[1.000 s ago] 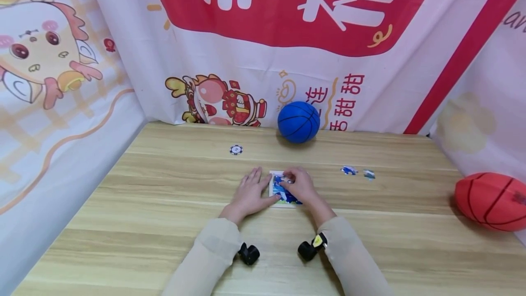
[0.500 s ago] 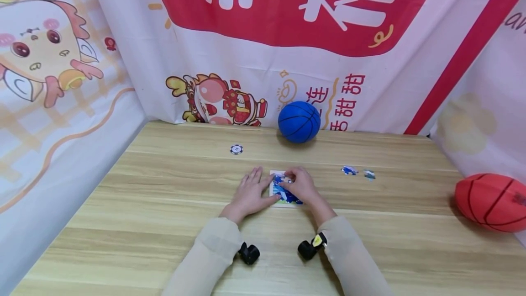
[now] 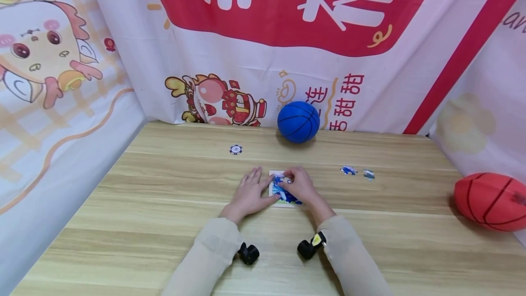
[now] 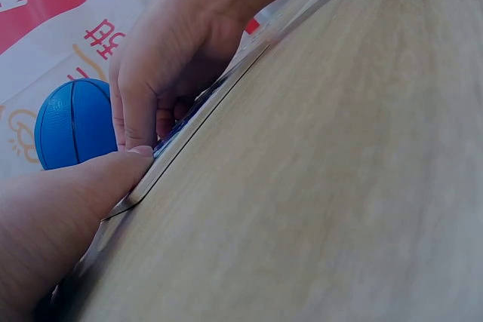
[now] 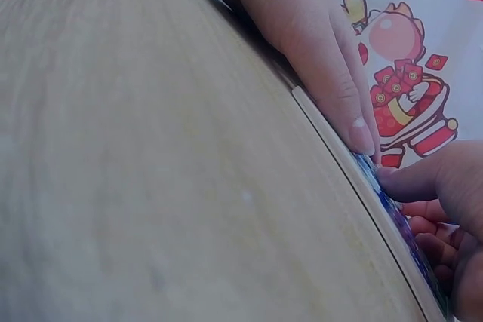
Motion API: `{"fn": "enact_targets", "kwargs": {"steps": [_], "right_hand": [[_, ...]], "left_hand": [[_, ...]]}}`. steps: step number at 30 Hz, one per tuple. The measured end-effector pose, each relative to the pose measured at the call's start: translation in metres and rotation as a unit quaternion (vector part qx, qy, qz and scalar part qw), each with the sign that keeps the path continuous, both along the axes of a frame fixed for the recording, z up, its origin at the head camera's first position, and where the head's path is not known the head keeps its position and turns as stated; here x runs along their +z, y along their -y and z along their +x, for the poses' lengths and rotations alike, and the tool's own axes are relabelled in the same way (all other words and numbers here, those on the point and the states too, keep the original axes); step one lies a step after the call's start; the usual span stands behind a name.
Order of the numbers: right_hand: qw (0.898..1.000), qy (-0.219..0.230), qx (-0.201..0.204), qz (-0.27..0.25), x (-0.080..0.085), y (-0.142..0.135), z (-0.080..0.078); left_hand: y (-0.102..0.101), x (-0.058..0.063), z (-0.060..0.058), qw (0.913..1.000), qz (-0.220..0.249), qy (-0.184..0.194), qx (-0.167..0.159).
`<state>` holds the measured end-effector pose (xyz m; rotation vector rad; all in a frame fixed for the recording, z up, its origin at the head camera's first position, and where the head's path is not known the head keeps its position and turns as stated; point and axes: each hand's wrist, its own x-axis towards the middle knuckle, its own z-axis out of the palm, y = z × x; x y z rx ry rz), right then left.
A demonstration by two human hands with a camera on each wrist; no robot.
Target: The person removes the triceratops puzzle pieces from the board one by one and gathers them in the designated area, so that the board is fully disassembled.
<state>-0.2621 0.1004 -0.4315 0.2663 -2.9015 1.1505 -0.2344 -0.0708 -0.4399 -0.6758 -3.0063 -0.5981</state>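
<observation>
White fabric backdrop (image 3: pixel 230 51) printed with red lettering and cartoon figures is hung behind a pale wood-grain tabletop (image 3: pixel 164 191). On it, between both hands, a small rectangular blue jigsaw puzzle with a white border (image 3: pixel 287 196) is laid flat. Its left edge is touched by the left hand (image 3: pixel 249 194), whose fingers are spread. Its upper right is covered by the right hand (image 3: pixel 302 186), with fingers curled; whether a piece is pinched cannot be told. Relative to the puzzle, a blue rubber ball with black lines (image 3: pixel 298 122) is seen at 12 o'clock, a round blue-and-white chip (image 3: pixel 236 150) at 10, two loose blue-and-white jigsaw pieces (image 3: pixel 349 170) between 2 and 3, and a red ball with black lines (image 3: pixel 491 202) at 3 o'clock
</observation>
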Motion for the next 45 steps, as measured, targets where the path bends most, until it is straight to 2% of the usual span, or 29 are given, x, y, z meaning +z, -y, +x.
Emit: {"fn": "enact_targets", "kwargs": {"steps": [8, 13, 19, 23, 28, 30, 34, 36, 39, 45], "right_hand": [[1.0, -0.017, 0.004, 0.007, 0.0, 0.0, 0.0], [1.0, -0.024, 0.016, -0.011, 0.0, -0.003, -0.001], [0.998, -0.009, 0.047, -0.041, 0.005, -0.015, -0.005], [0.997, 0.012, 0.052, -0.063, 0.015, -0.03, -0.008], [0.996, -0.009, 0.049, -0.074, 0.024, -0.067, -0.017], [0.997, -0.014, 0.04, -0.071, 0.025, -0.085, -0.021], [0.997, 0.004, 0.01, -0.073, 0.026, -0.113, -0.024], [0.997, 0.016, -0.001, -0.077, 0.024, -0.122, -0.025], [0.997, 0.005, 0.006, -0.074, 0.02, -0.132, -0.029], [0.997, -0.053, 0.033, -0.037, 0.005, -0.14, -0.036]], "left_hand": [[0.001, -0.001, 0.0, 1.0, -0.001, -0.002, 0.0], [0.0, -0.002, -0.001, 1.0, -0.002, 0.003, 0.003], [0.001, -0.002, -0.001, 0.9999, -0.001, 0.009, 0.006], [0.002, -0.002, -0.001, 0.9999, -0.004, 0.013, 0.004], [0.002, -0.003, -0.001, 0.9999, 0.0, 0.016, 0.002], [0.002, -0.002, -0.001, 0.9999, 0.0, 0.015, 0.003], [0.002, -0.001, -0.001, 0.9999, 0.001, 0.012, 0.002], [0.002, -0.001, -0.001, 0.9999, 0.002, 0.01, 0.003], [0.002, 0.0, -0.001, 0.9999, 0.003, 0.012, 0.004], [0.001, 0.0, -0.001, 0.9998, 0.003, 0.017, 0.005]]}}
